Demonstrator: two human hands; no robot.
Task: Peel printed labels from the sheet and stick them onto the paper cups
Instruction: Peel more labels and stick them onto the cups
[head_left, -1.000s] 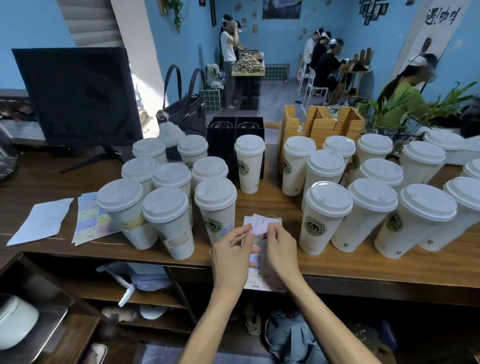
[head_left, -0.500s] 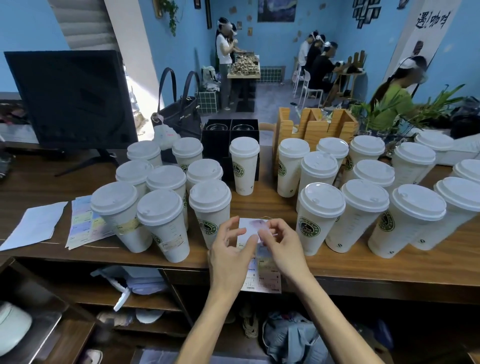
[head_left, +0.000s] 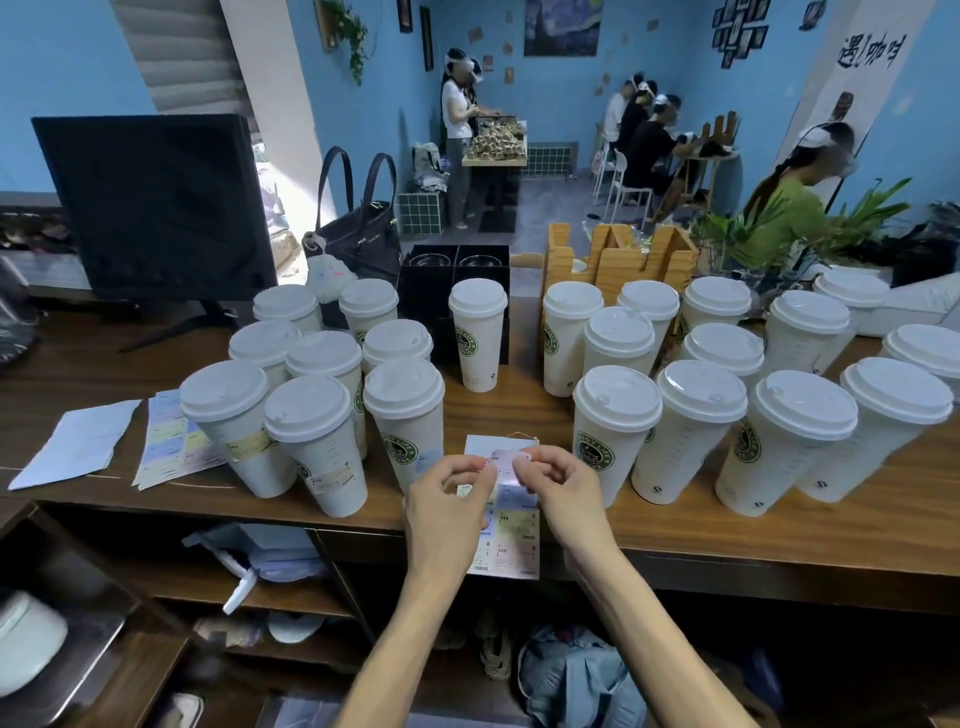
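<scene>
Two hands meet at the front edge of a wooden counter (head_left: 727, 535): left hand (head_left: 447, 512) and right hand (head_left: 563, 491) both pinch a small label (head_left: 511, 457), fingers curled, just above the label sheet (head_left: 511, 535), which overhangs the edge. Lidded paper cups (head_left: 615, 431) stand in 2 clusters, left & right of the sheet. Black monitor (head_left: 156, 208) at back left, handbag (head_left: 363, 228) behind the cups. Blue walls (head_left: 660, 52); people (head_left: 457, 119) at tables further back.

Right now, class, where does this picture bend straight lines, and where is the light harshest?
Head view: wide-angle lens bows the counter edge and leans the outer cups outward; daylight blows out the doorway behind the monitor; the hands stay fairly sharp.
</scene>
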